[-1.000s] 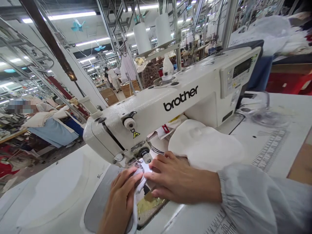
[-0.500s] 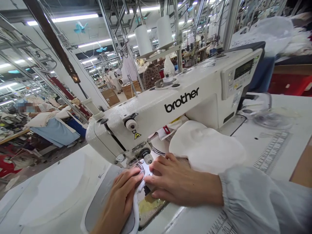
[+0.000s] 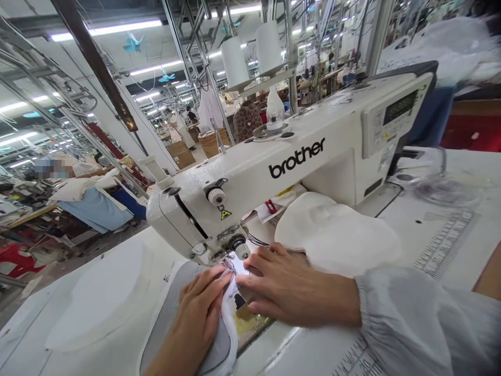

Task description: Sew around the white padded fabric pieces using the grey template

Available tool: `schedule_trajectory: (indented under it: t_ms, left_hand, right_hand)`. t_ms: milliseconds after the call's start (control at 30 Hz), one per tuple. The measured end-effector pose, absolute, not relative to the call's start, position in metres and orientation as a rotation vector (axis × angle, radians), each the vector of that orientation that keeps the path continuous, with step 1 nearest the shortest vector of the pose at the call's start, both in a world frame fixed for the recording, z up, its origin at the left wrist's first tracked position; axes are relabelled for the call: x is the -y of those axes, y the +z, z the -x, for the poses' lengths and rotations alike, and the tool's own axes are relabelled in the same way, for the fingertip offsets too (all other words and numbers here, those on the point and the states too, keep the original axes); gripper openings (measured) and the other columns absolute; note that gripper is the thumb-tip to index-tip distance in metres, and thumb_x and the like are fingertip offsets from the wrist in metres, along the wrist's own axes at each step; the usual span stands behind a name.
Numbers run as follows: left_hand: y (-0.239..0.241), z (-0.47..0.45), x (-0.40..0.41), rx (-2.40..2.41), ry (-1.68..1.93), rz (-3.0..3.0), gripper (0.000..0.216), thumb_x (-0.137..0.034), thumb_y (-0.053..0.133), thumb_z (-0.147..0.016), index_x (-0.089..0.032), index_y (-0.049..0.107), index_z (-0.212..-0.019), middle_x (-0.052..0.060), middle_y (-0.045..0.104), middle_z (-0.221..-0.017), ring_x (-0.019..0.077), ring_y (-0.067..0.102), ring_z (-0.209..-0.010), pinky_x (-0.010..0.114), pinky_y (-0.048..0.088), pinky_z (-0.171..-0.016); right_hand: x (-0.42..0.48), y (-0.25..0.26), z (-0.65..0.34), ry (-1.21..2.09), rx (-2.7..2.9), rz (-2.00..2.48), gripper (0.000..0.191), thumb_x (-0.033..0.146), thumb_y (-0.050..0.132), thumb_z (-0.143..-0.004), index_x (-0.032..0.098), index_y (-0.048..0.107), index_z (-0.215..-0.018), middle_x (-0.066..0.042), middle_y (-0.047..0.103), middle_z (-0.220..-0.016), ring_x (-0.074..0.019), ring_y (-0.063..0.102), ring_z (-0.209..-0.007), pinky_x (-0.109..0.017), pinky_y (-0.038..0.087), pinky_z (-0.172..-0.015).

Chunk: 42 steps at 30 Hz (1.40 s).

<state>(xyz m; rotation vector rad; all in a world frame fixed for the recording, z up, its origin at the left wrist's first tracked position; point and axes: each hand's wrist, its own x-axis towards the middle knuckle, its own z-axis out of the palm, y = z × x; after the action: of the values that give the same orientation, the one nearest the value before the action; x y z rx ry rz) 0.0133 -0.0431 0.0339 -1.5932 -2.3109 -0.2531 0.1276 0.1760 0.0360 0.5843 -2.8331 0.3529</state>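
Observation:
A white-edged grey fabric piece [image 3: 168, 321] runs under the presser foot [image 3: 228, 264] of a white brother sewing machine [image 3: 250, 172]. My left hand [image 3: 198, 313] lies on this piece, fingers together, pinching its white edge just in front of the foot. On the other side of the foot is my right hand [image 3: 285, 284], fingers spread and bent a little, tips against the white fabric by the needle area. Its thumb rests lower, over the yellowish plate [image 3: 250, 321]. What lies under the right palm is hidden.
White padded fabric pieces [image 3: 336, 230] lie behind my right hand. More white shaped pieces [image 3: 97, 292] are on the table at left. Printed rulers [image 3: 446, 240] mark the table at right. Two thread cones [image 3: 235, 60] stand above the machine. A co-worker sits far left.
The view has shifted slightly, so the machine sits a little farther right. Both hands stay beside the presser foot with much the same finger positions; the grey piece still lies under my left hand.

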Motion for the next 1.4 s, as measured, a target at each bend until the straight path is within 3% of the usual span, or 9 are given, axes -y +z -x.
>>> schedule_trajectory:
  t_ms: [333,633,933,1067,1267,1400]
  left_hand:
    - [0.016,-0.017,0.050,2.513,-0.227,1.438,0.039,-0.022,0.036,-0.098,-0.034,0.058,-0.128,-0.001,0.062,-0.136,0.0183,0.059,-0.123,0.039,0.055,-0.095]
    - [0.040,-0.009,0.048,2.389,-0.179,1.663,0.039,-0.023,0.040,-0.098,-0.033,0.056,-0.132,-0.003,0.064,-0.134,0.0172,0.060,-0.122,0.038,0.052,-0.095]
    - [0.014,-0.031,0.045,2.329,-0.136,1.360,0.037,-0.024,0.038,-0.098,-0.030,0.061,-0.126,-0.001,0.065,-0.133,0.0185,0.062,-0.120,0.037,0.052,-0.085]
    - [0.006,-0.038,0.044,2.424,-0.113,1.242,0.039,-0.026,0.036,-0.098,-0.033,0.057,-0.131,-0.001,0.061,-0.138,0.0181,0.059,-0.124,0.037,0.052,-0.085]
    - [-0.001,-0.040,0.039,2.538,-0.115,1.121,0.040,-0.029,0.033,-0.099,-0.034,0.059,-0.129,-0.001,0.060,-0.139,0.0207,0.059,-0.125,0.042,0.052,-0.088]
    - [-0.004,-0.043,0.037,2.559,-0.111,1.081,0.040,-0.031,0.032,-0.099,-0.034,0.062,-0.127,0.000,0.061,-0.138,0.0219,0.060,-0.123,0.042,0.053,-0.088]
  right_hand:
    - [-0.177,0.034,-0.127,0.356,2.832,-0.588,0.034,0.048,0.048,-0.101,0.022,0.056,-0.121,-0.008,0.055,-0.119,-0.0262,0.048,-0.104,-0.045,0.036,-0.088]
    - [-0.176,0.038,-0.128,0.336,2.822,-0.592,0.031,0.048,0.052,-0.099,0.020,0.060,-0.109,-0.006,0.058,-0.111,-0.0241,0.049,-0.101,-0.042,0.037,-0.086]
    - [-0.176,0.041,-0.129,0.318,2.815,-0.613,0.032,0.046,0.052,-0.100,0.021,0.059,-0.118,-0.007,0.059,-0.110,-0.0242,0.049,-0.101,-0.041,0.036,-0.086]
    - [-0.175,0.042,-0.129,0.319,2.825,-0.604,0.024,0.044,0.053,-0.099,0.024,0.062,-0.109,-0.004,0.058,-0.106,-0.0227,0.048,-0.095,-0.040,0.035,-0.082]
    - [-0.177,0.039,-0.128,0.326,2.800,-0.588,0.026,0.044,0.053,-0.099,0.021,0.062,-0.106,-0.004,0.058,-0.104,-0.0220,0.047,-0.095,-0.039,0.034,-0.083]
    - [-0.178,0.036,-0.128,0.335,2.781,-0.610,0.035,0.051,0.044,-0.102,0.020,0.061,-0.106,-0.005,0.059,-0.104,-0.0220,0.048,-0.093,-0.039,0.033,-0.081]
